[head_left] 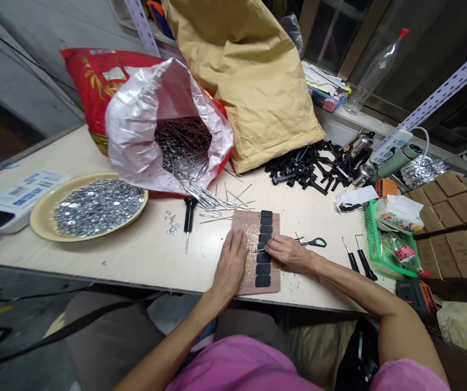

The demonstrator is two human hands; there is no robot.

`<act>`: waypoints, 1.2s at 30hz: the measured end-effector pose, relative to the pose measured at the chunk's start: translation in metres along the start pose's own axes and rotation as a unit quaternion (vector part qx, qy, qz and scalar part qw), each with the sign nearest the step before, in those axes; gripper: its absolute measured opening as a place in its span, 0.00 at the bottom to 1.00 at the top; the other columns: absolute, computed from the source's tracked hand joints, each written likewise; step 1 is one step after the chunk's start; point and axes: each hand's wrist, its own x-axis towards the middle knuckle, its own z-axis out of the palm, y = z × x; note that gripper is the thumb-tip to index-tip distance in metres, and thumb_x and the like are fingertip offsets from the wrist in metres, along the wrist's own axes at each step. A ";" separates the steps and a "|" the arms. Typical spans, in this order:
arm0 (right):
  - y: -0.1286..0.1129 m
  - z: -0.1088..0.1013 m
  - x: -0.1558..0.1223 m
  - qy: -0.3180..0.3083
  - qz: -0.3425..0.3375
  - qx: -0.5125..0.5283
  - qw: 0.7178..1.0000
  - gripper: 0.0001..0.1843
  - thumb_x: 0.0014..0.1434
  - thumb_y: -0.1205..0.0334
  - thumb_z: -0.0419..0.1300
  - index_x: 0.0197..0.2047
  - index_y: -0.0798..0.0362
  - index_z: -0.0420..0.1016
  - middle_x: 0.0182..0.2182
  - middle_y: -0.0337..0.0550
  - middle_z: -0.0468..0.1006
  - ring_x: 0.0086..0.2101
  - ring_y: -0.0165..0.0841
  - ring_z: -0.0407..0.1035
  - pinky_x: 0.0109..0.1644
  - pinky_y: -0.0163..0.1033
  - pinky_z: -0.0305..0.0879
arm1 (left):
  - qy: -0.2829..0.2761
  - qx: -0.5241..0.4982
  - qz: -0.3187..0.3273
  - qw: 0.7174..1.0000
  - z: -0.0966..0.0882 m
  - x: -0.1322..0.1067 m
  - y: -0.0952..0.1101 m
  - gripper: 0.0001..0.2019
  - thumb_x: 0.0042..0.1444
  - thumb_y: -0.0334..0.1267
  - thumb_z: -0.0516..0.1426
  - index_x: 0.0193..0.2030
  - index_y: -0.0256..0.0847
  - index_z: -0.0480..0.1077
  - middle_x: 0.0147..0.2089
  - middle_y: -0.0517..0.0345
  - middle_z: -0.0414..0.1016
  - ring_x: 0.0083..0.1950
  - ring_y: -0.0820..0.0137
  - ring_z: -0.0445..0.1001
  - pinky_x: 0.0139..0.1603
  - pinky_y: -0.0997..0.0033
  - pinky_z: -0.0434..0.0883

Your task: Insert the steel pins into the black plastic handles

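Observation:
A small brown board (253, 220) lies at the table's near edge, with a column of black pads (264, 250) along its right side. My left hand (230, 266) rests flat on the board's left part, fingers stretched out. My right hand (287, 253) lies at the board's right edge, fingertips pinched on a thin metal pin (258, 251) that points left over the pads. Loose metal pins (221, 203) are scattered just behind the board.
An open plastic bag of pins (176, 136) lies behind, a yellow plate of small silver pieces (90, 206) at left. A brown paper sack (253, 76), black plastic parts (315, 165), green scissors (313, 242), a screwdriver (188, 220), a green basket (388, 239) and cardboard boxes (453, 228) stand around.

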 end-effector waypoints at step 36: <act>-0.060 -0.116 -0.067 -0.219 0.352 0.081 0.907 0.12 0.61 0.69 0.52 0.39 0.51 0.78 0.32 0.47 0.78 0.33 0.35 0.73 0.35 0.35 0.64 | 0.045 -0.089 -0.032 0.994 -0.005 0.007 0.012 0.22 0.59 0.23 0.40 0.57 0.32 0.63 0.59 0.39 0.67 0.65 0.58 0.59 0.58 0.49 0.67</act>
